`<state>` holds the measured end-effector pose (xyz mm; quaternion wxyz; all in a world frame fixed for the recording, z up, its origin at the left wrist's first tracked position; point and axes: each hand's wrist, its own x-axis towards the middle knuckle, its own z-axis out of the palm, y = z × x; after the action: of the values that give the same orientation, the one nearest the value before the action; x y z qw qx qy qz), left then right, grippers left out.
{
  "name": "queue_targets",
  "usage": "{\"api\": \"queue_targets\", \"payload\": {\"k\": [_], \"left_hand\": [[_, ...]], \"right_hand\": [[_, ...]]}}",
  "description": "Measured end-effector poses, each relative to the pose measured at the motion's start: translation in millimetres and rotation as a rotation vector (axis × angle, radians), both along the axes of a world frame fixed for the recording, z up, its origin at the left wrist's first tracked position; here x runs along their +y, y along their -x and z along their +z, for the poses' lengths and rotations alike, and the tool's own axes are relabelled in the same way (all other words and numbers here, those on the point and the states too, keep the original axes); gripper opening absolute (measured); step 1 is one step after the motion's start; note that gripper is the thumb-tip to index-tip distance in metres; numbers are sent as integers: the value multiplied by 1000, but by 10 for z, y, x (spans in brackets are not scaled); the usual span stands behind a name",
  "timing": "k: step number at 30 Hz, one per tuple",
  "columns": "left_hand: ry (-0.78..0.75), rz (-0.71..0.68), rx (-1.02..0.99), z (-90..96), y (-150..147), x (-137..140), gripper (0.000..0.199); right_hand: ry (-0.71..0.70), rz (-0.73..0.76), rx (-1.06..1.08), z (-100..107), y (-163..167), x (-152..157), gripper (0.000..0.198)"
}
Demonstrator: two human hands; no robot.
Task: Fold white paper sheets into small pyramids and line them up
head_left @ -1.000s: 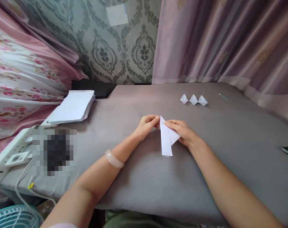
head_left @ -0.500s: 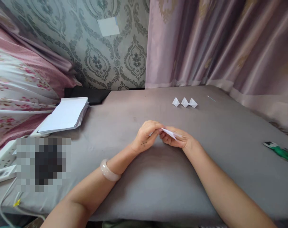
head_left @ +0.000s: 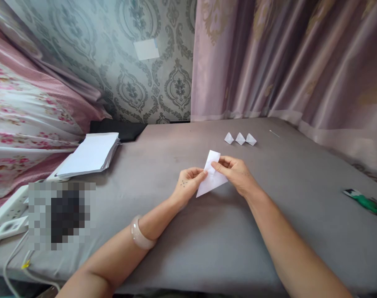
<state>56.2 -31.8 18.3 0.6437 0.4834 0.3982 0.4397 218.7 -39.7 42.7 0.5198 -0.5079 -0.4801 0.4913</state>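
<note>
A folded piece of white paper (head_left: 213, 179) is held up between my two hands, above the middle of the table. My left hand (head_left: 190, 184) pinches its left edge between thumb and fingers. On the right side, my right hand (head_left: 234, 171) grips it with the thumb on the front face and the fingers behind. The paper tapers to a point at lower left and has a narrow blunt top. Farther back stand three small folded white paper shapes (head_left: 240, 138) in a row.
A stack of white paper (head_left: 89, 153) lies at the left, by a black flat item (head_left: 123, 130). A power strip (head_left: 8, 207) with cables is at the left edge. A green-handled tool (head_left: 363, 200) lies far right. A thin white stick (head_left: 274, 133) is at the back.
The folded paper has turned from nearly edge-on to showing its broad face. My right hand has shifted its hold, thumb now on the front. The camera view has tilted slightly up.
</note>
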Motion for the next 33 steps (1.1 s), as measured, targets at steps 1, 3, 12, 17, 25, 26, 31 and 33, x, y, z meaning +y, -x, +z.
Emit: {"api": "queue_targets", "payload": {"k": [1, 3, 12, 17, 25, 26, 31, 33], "left_hand": [[2, -3, 16, 3, -5, -5, 31], [1, -1, 38, 10, -11, -6, 29], [-56, 157, -233, -42, 2, 123, 25], [-32, 175, -265, -23, 18, 140, 19], [33, 224, -368, -31, 31, 171, 26], [55, 216, -384, -44, 30, 175, 28], [148, 184, -470, -104, 14, 169, 35], [137, 171, -494, -110, 13, 161, 35]], "right_hand": [[-9, -15, -12, -26, 12, 1, 34], [-13, -11, -34, -71, 24, 7, 32], [-71, 8, -154, -92, 220, -62, 32], [-90, -38, -201, -107, 301, -90, 29], [-284, -250, -483, -220, 392, -106, 24], [-326, -279, -552, -233, 404, -111, 22], [-617, -326, -858, -246, 487, -161, 16], [-667, -337, -937, -225, 527, -187, 19]]}}
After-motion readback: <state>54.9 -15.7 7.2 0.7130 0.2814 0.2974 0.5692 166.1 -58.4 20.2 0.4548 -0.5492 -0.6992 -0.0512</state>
